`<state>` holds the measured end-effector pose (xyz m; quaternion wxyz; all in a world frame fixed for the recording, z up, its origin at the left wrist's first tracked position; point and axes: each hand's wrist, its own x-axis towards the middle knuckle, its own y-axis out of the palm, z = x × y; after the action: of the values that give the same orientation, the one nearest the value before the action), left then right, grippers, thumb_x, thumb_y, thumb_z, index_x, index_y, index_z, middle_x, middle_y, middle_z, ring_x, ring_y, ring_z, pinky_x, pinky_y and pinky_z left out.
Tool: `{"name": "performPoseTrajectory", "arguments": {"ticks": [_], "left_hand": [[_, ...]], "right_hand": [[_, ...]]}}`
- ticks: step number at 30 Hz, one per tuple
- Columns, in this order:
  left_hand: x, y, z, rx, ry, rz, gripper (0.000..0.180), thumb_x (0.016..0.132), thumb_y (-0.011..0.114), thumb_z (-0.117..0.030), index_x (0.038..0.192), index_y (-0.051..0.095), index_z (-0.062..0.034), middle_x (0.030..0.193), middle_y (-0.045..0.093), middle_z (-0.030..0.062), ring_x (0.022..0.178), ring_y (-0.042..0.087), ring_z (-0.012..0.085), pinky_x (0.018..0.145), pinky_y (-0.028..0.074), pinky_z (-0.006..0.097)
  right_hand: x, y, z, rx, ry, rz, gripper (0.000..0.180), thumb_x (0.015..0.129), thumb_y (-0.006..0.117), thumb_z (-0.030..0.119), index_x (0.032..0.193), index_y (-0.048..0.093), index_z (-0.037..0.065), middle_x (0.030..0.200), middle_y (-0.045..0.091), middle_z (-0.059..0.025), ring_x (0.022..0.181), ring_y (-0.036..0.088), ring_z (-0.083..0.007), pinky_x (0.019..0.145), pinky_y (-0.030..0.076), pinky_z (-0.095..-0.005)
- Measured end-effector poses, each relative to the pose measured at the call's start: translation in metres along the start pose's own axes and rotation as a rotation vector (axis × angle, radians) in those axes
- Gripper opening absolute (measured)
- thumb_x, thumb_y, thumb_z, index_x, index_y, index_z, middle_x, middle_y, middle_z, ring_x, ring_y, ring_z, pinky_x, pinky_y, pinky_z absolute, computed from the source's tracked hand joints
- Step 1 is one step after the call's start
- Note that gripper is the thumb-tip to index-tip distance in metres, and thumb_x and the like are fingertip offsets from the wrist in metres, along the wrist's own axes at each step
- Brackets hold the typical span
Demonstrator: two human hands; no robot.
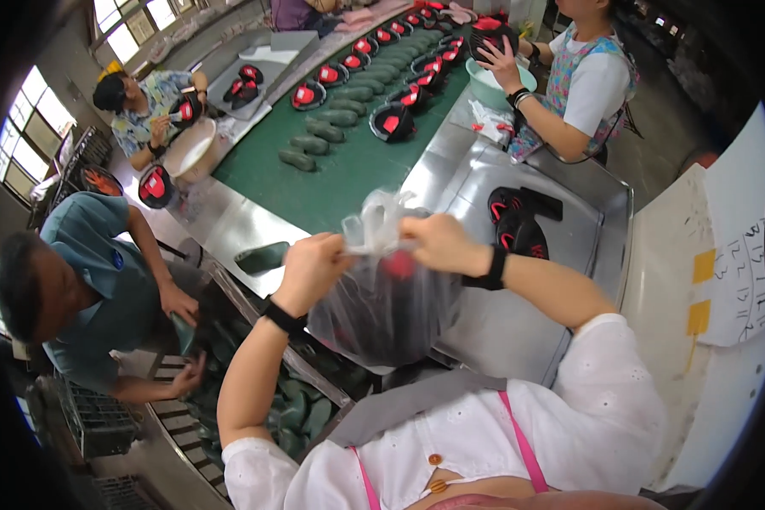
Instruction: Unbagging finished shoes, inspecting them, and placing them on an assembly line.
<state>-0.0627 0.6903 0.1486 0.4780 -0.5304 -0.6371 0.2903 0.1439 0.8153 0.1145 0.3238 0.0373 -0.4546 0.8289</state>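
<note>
A clear plastic bag (pixel 382 314) hangs in front of my chest, its top bunched up between my hands. My left hand (pixel 313 265) is closed on the left side of the bag's gathered neck. On the other side of the neck, my right hand (pixel 444 242) pinches the plastic. Something dark with a red patch shows through the film; its exact shape is blurred. A pair of black shoes with red trim (pixel 518 225) rests on the metal tabletop (pixel 574 255) to my right. One dark green shoe last (pixel 263 257) lies just left of my left hand.
A green conveyor belt (pixel 263 170) carries rows of green lasts and black-and-red shoes. To the left, a person in a teal shirt (pixel 102 263) handles lasts over a rack heaped with them (pixel 302 412). Other people work by basins (pixel 501 81) on both sides. A pale panel (pixel 663 323) stands at right.
</note>
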Motion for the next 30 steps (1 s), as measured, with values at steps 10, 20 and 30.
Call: {"name": "performPoseTrajectory", "arguments": {"ticks": [10,20,30], "left_hand": [[-0.109,0.054,0.124,-0.334,-0.398,-0.292,0.013,0.076,0.056,-0.01,0.083,0.06,-0.0001,0.067,0.06,0.0143,0.063,0.058,0.0236,0.059,0.044,0.032],[-0.082,-0.031,0.064,-1.04,-0.435,-0.617,0.014,0.082,0.048,-0.006,0.089,0.058,0.0008,0.081,0.058,0.0024,0.074,0.055,0.0098,0.067,0.046,0.023],[-0.097,-0.032,0.02,-1.524,-0.456,-0.329,0.025,0.091,0.044,-0.028,0.078,0.053,-0.0081,0.077,0.056,0.0054,0.08,0.055,0.0203,0.074,0.043,0.032]], "right_hand": [[-0.042,-0.05,-0.122,0.003,0.376,-0.243,0.018,0.064,0.059,-0.001,0.067,0.042,0.003,0.058,0.043,-0.008,0.057,0.044,-0.0164,0.051,0.036,-0.0303],[-0.027,-0.071,-0.145,-0.192,0.367,-0.544,0.012,0.065,0.053,-0.004,0.073,0.051,0.004,0.074,0.053,-0.012,0.073,0.052,-0.0262,0.065,0.042,-0.0356],[-0.043,0.042,0.023,-0.252,-0.101,0.51,0.015,0.084,0.05,0.021,0.092,0.052,0.008,0.073,0.06,-0.0152,0.066,0.06,-0.031,0.057,0.046,-0.041]]}}
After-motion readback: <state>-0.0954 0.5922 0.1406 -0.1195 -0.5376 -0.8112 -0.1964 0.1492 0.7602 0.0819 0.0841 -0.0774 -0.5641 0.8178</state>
